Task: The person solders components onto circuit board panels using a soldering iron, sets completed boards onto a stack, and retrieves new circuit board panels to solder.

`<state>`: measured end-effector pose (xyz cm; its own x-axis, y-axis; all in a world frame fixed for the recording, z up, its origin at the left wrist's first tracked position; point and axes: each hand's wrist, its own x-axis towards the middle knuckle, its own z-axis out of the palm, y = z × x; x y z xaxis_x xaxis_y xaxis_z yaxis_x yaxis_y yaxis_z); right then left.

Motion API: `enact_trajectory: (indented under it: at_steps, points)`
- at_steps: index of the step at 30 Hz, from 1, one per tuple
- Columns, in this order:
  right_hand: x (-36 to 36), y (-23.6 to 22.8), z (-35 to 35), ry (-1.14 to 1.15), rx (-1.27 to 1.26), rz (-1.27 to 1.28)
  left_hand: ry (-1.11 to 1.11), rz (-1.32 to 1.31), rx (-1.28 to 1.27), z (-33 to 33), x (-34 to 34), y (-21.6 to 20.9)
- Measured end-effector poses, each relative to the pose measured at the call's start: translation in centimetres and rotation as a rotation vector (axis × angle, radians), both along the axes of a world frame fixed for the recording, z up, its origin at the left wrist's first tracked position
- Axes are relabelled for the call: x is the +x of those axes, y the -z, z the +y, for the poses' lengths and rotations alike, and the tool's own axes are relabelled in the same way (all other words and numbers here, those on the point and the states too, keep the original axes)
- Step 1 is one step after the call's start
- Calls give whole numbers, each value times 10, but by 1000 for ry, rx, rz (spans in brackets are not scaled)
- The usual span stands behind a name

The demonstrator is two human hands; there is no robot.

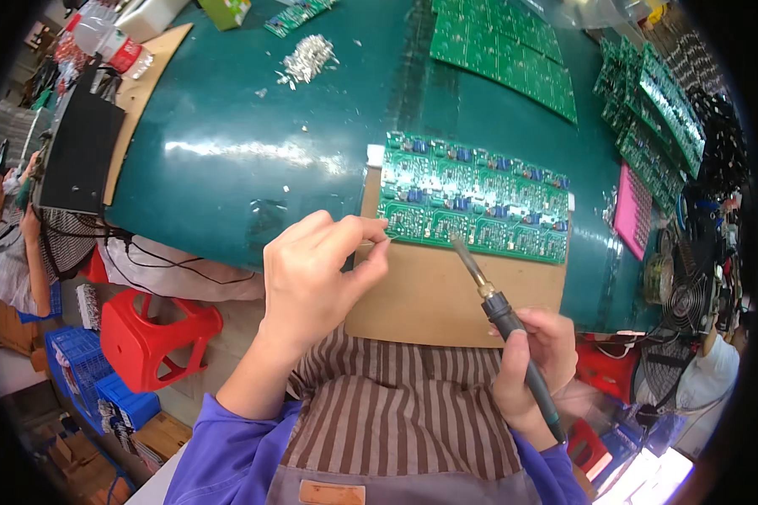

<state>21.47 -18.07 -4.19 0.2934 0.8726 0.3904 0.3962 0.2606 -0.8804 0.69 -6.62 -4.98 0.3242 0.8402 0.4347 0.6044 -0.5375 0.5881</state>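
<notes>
Right hand [537, 358] closed on soldering iron [501, 310], tip angled onto circuit board [472, 198] edge ahead; left hand [316, 273] pinched on thin solder wire [379, 242], apparently feeding joint.

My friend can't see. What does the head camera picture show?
A person's right hand holds a soldering iron, its tip at a green circuit board panel on a brown board. The left hand pinches something thin by the panel's edge.
</notes>
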Motion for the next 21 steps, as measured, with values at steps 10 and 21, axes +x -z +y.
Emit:
enact_trajectory:
  at_steps: [10,21]
  points:
    - [-9,5,10,-96,-64,-59,-6,10,-68,-8,1,6]
    - [-13,3,18,-143,-83,-138,-4,-15,23,-4,4,12]
